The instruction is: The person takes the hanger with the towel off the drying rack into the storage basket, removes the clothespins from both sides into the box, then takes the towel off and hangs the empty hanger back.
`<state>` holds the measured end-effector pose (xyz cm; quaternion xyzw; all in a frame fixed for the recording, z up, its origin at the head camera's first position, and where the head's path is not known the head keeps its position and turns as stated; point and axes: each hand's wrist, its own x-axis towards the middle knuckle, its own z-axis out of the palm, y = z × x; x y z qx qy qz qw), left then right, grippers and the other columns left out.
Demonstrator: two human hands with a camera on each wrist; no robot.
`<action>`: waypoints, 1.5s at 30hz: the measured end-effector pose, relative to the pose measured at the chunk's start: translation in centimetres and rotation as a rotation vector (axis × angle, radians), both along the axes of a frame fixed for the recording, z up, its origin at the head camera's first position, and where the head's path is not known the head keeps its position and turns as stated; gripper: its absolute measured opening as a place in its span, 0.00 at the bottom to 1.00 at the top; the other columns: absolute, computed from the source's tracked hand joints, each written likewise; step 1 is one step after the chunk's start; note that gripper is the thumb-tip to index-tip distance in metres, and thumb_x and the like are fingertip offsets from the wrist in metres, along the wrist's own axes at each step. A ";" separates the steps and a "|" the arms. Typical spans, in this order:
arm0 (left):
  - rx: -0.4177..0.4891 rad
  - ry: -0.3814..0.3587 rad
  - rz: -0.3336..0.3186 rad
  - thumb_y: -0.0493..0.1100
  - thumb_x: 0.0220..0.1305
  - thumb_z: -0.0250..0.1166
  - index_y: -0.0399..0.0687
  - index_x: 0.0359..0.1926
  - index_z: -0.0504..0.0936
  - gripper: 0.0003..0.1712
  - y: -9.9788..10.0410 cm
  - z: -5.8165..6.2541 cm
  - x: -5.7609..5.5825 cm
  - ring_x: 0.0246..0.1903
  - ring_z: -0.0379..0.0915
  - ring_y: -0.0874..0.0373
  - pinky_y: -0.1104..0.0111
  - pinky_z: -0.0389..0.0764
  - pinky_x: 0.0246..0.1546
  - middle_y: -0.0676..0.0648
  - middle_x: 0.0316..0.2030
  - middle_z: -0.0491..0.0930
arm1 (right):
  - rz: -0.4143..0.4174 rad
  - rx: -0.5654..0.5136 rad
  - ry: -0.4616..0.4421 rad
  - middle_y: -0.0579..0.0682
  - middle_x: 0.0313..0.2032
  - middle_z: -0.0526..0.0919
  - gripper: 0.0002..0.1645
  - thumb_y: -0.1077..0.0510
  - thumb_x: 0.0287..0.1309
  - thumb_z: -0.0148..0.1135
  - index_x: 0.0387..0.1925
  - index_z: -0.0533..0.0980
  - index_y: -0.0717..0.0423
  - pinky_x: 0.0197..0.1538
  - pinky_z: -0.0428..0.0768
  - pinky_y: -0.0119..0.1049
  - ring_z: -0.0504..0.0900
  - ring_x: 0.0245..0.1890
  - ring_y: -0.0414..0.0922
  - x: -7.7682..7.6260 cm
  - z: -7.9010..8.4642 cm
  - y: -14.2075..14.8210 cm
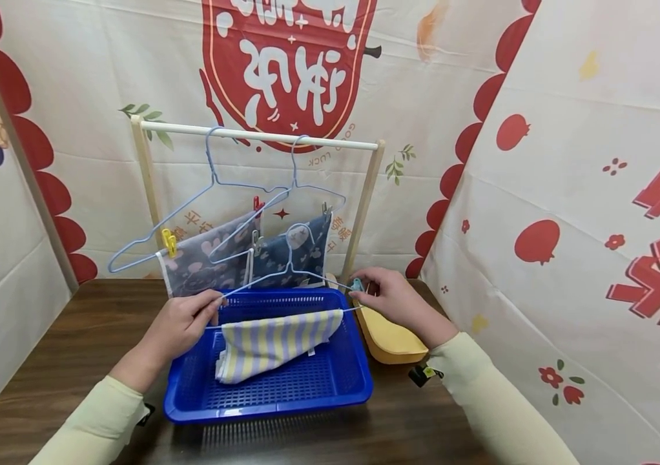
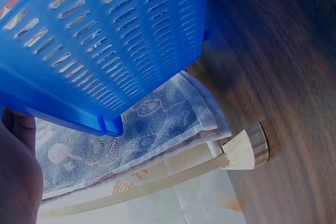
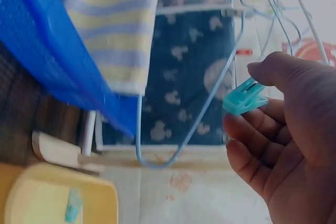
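In the head view my left hand (image 1: 187, 323) grips the left side of a light blue wire hanger (image 1: 257, 279) above a blue plastic basket (image 1: 268, 413). A yellow-and-lavender striped towel (image 1: 280, 339) hangs folded over the hanger's bottom bar. Beside the hanger's right end, my right hand (image 1: 391, 294) pinches a teal clothespin (image 3: 244, 98) between thumb and fingers. The right wrist view shows the hanger's rounded end apart from the clothespin. Only part of my left hand (image 2: 18, 166) shows in the left wrist view; its grip is hidden there.
Behind the basket stands a rack with a white rod (image 1: 260, 134). Two hangers on it carry a grey patterned towel (image 1: 210, 258) and a dark blue towel (image 1: 307, 255), held by clothespins. A yellow container (image 3: 113, 203) with another teal clothespin (image 3: 73, 205) sits right of the basket.
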<state>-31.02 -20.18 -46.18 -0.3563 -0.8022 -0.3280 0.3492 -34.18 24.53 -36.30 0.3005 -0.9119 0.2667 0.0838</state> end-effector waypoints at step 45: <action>0.005 0.011 -0.006 0.26 0.72 0.67 0.54 0.45 0.86 0.16 0.2 0.2 -0.1 0.23 0.69 0.72 0.73 0.74 0.29 0.64 0.26 0.78 | -0.228 0.212 -0.227 0.53 0.39 0.85 0.18 0.59 0.69 0.71 0.57 0.85 0.63 0.42 0.82 0.46 0.80 0.34 0.48 -11.3 -6.9 7.3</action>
